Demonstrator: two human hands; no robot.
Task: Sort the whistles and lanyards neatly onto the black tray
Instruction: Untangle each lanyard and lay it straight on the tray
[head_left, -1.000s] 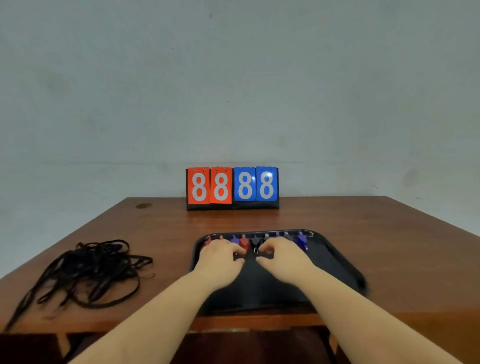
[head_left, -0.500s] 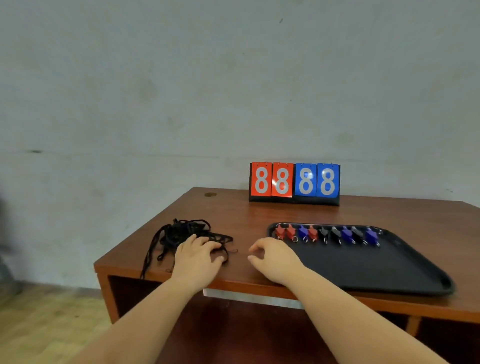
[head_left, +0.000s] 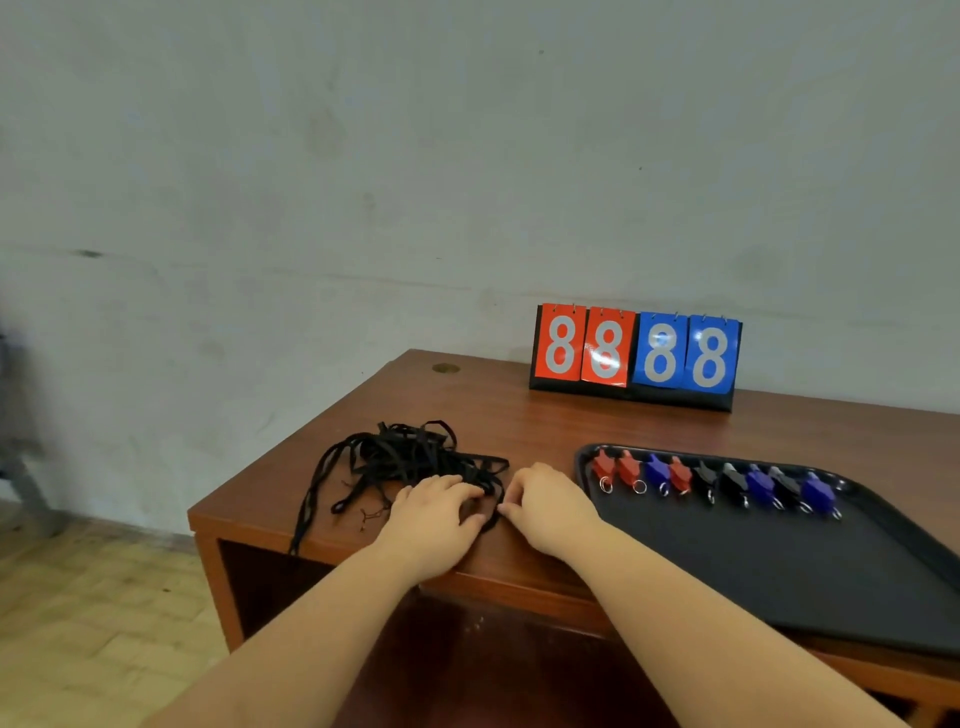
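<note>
Nine whistles (head_left: 714, 480) lay in a single row along the far edge of the black tray (head_left: 779, 566), each with a small metal ring at its near end. From left to right we counted two red, one blue, one red, two black, one blue, one black and one blue. The tray sat on the right part of the wooden table (head_left: 519, 415), and the rest of its surface was bare.

The lanyards (head_left: 410, 460) were off the tray, in one tangled black heap on the left part of the table, with a few loops trailing over the near edge. Our left hand (head_left: 434, 512) rested palm down on the near side of the heap, its fingers curled loosely over several straps; we could not tell whether they were actually pinching a strap. Our right hand (head_left: 550, 504) lay on the table between the heap and the tray, its fingers bent and its fingertips touching the nearest strap at the heap's right end. Whether that hand had a grip on it was also unclear to us.

At the back of the table stood a flip scoreboard (head_left: 635, 356) with two red and two blue cards, each showing an 8. A pale wall (head_left: 363, 182) rose behind.
</note>
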